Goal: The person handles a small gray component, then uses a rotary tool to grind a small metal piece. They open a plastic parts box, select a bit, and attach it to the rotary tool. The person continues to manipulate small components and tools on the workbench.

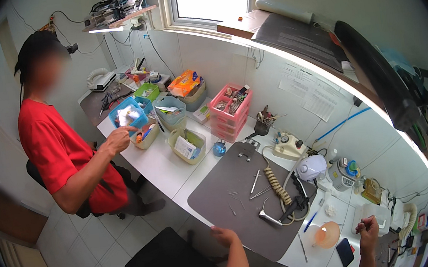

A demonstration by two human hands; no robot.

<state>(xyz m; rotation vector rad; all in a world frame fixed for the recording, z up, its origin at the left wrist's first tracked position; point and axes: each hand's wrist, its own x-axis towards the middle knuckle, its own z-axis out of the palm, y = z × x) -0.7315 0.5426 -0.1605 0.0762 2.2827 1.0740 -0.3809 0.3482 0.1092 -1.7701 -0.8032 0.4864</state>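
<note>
My left hand [226,237] is at the front edge of a grey work mat [215,196], its fingers loosely stretched and nothing visible in them. Raised over the right side of the table, my right hand [368,233] has its fingers curled together; whatever they pinch is too small to make out. Close to it are a black phone [345,252] and an orange-pink bowl [327,235]. On the mat lie a metal handpiece [270,217] by a coiled beige hose [278,185], tweezers [260,192] and several thin metal tools.
A person in a red shirt [63,150] stands at the left, holding a blue basket [138,122]. Plastic baskets and a pink drawer stack [231,111] line the back. A black chair [166,265] stands before the table. A lit shelf [287,33] overhangs the right.
</note>
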